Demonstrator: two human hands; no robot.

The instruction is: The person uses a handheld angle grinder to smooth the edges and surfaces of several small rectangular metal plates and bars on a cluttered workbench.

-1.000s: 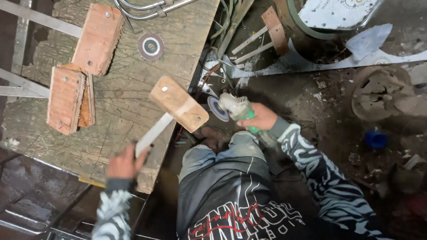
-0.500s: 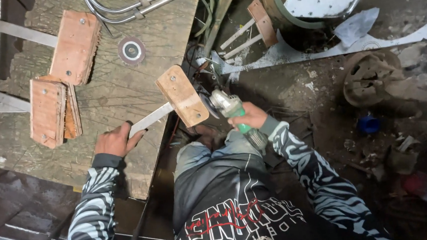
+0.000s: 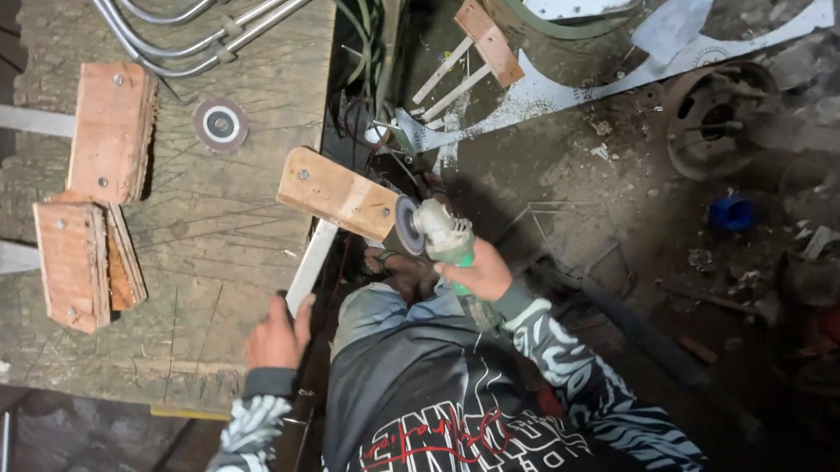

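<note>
Fingers of my left hand clamp the near end of a metal strip whose far end carries a wooden block, jutting off the worn bench. My right hand wraps the angle grinder, its disc touching the block's right end.

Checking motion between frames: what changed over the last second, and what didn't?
The grinder's disc closed in on the end of the wooden block. The left hand keeps gripping the metal strip, the right hand the angle grinder. The blocks on the workbench stayed put.
</note>
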